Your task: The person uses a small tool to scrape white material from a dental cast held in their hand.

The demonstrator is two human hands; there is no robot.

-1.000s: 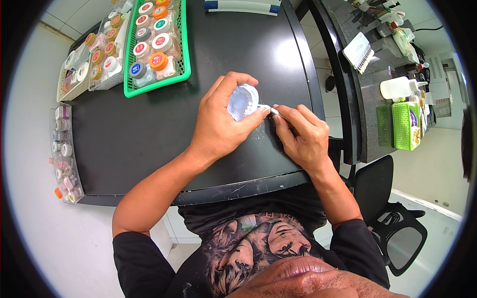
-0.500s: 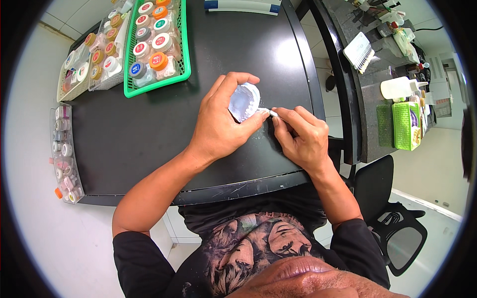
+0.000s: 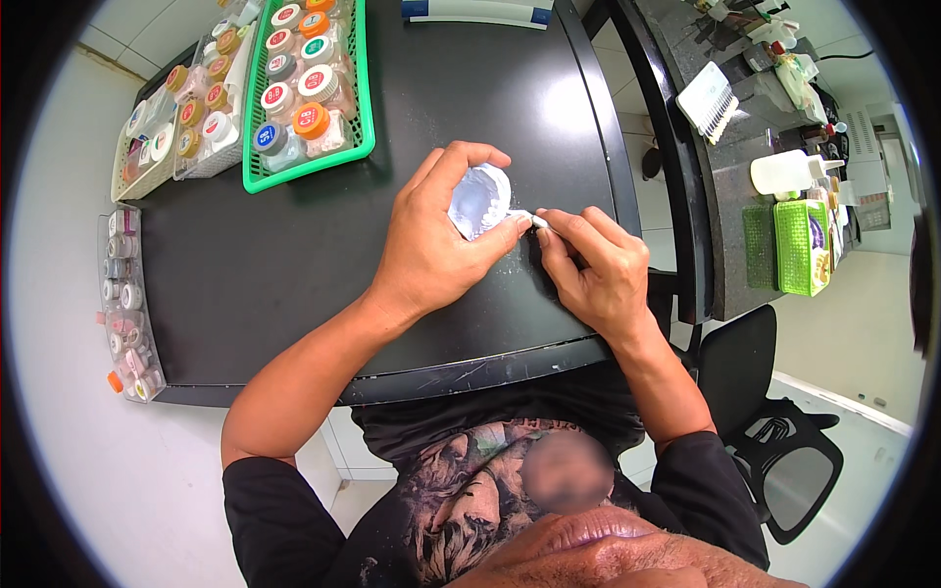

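A pale bluish-white plaster dental cast (image 3: 477,201), with a row of teeth along its right rim, is gripped in my left hand (image 3: 421,235). The index finger curls over its far edge and the thumb reaches along the near right side. My right hand (image 3: 600,269) pinches a small, slim, whitish tool (image 3: 540,223) between thumb and fingers. Its tip meets the cast's right edge beside my left thumb; the tip's exact shape is too small to make out. White crumbs lie on the black table (image 3: 255,274) around and below the cast.
A green basket (image 3: 369,108) of lidded jars stands at the far left, beside other jar trays (image 3: 211,162). A clear box (image 3: 123,294) of small jars lines the left edge. Right are a side counter (image 3: 730,245), a squeeze bottle (image 3: 781,173), a green basket (image 3: 804,250) and a chair (image 3: 740,363).
The cast and my left hand have shifted very slightly to the left. My grip on the cast and on the tool looks the same.
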